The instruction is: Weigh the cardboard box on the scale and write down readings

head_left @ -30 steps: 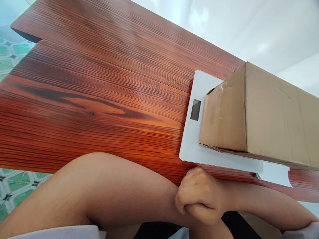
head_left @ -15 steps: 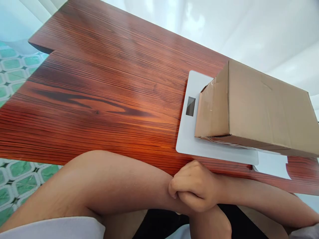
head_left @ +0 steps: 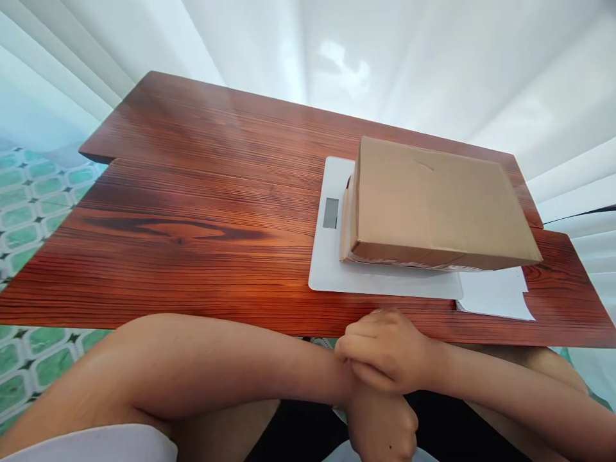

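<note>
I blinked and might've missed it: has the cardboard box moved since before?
No. Against the white scale under it, the cardboard box sits in the same spot, beside the little display; the camera's view shifted.

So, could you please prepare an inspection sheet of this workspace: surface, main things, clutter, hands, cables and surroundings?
Surface: reddish-brown wooden table, glossy, visibly grained.
Main things: cardboard box rests on white scale; display shows no readable digits.
Clutter: white paper by the scale's near right corner, partly hidden.
Hands: right hand is closed over left wrist; left hand holds nothing visible.
Cables: thin dark line at far right; cannot tell whether cable.
Surroundings: white curtain; green tiled floor.
</note>
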A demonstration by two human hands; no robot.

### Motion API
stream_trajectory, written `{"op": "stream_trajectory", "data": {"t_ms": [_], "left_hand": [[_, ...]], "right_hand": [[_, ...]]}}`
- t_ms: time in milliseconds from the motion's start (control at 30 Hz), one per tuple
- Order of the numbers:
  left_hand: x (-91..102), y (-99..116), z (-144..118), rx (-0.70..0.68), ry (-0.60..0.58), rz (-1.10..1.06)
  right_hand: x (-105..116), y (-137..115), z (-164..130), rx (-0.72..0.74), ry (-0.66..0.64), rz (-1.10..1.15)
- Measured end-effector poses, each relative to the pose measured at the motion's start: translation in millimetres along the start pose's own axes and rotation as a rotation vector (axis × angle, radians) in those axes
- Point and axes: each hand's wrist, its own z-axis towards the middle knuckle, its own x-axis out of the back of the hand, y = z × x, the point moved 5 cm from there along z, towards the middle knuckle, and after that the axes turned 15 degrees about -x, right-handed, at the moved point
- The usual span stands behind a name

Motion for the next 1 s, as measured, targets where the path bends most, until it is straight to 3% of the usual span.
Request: {"op": "stream_trajectory", "data": {"t_ms": [33,67,100,167,267,433,533,633,767,1000], "left_hand": [[1.9,-7,-8,0.021,0.158,-0.081],[9.1,-18,-20,0.035,0.538,-0.381],[8.8,-30,-33,0.019,0.821,-0.685],[-2.9,-47,-45,-0.036,1.013,-1.024],[-19.8,-63,-45,-0.036,0.977,-1.139],[-26.3,-78,-40,-0.167,0.876,-0.881],[-36.5,-89,-40,-0.184,0.791,-1.032],[-49.1,-104,-46,-0.027,0.781,-1.159],[-65.4,-128,-60,0.297,0.749,-1.066],[-104.2,-156,-91,0.697,0.564,-1.033]], "right_hand": [[8,1,-4,-0.005,0.067,0.016],[15,2,-9,-0.008,0.139,0.046],[22,3,-13,-0.011,0.205,0.081],[31,6,-22,-0.017,0.304,0.137],[38,9,-33,-0.029,0.371,0.163],[56,-1,-46,-0.004,0.515,0.132],[72,-10,-50,0.012,0.599,0.089],[87,-11,-54,-0.012,0.673,0.048],[109,1,-65,-0.074,0.799,0.077],[147,39,-97,-0.211,1.191,0.256]]}}
